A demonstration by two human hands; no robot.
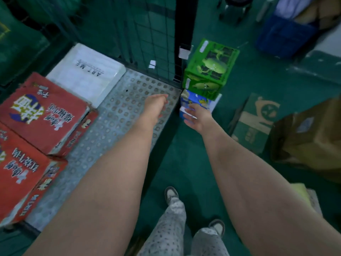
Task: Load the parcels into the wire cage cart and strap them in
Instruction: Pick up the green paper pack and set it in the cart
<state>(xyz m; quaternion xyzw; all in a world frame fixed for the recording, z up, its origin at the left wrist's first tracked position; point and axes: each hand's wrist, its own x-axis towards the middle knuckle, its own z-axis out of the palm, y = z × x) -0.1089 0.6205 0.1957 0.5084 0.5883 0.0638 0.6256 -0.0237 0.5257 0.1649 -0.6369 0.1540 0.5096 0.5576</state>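
1. My left hand (156,106) hovers over the perforated grey metal floor (127,115) of the wire cage cart, fingers loosely bent, holding nothing.
2. My right hand (195,117) meets the near face of a small blue printed box (192,100); blur hides whether it grips or only touches.
3. That box sits on the green floor (184,154) just outside the cart's right corner, with a green printed carton (210,71) stacked on it.
4. Two red printed cartons (42,111) and a flat white box (86,72) fill the cart's left side; the right strip lies open to its edge.
5. The wire mesh wall (147,34) closes the back; a black strap (184,21) hangs at the corner.
6. A brown cardboard box (310,137) stands well right.
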